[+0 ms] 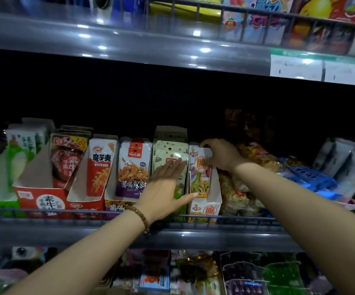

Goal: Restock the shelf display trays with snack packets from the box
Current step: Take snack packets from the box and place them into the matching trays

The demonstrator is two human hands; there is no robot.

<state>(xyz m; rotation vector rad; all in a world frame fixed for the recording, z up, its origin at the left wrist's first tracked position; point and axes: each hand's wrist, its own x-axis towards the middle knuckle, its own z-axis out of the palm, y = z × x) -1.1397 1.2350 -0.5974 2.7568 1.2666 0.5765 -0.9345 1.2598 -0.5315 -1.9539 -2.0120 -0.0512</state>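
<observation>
Middle shelf [172, 237]: six display trays stand side by side behind wire rail [87, 211]. Left hand [163, 184] lies flat against front packet [172, 165] in fifth tray [170, 133] from left. Right hand [219, 154] grips top of end packet [200, 173] in sixth tray [206, 209], adjoining on the right. Loose bags [236, 188] lie right of it.

upper shelf [129, 43]: grey, glossy, dotted by reflected lights | recess [129, 99] behind: left dark | lower shelf [193, 236]: fronted by wire rail [87, 212]

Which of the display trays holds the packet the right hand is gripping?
The rightmost tray, orange and white. The right hand grips its front packet by the top; the left hand lies flat on the pale green packets one tray over.
</observation>
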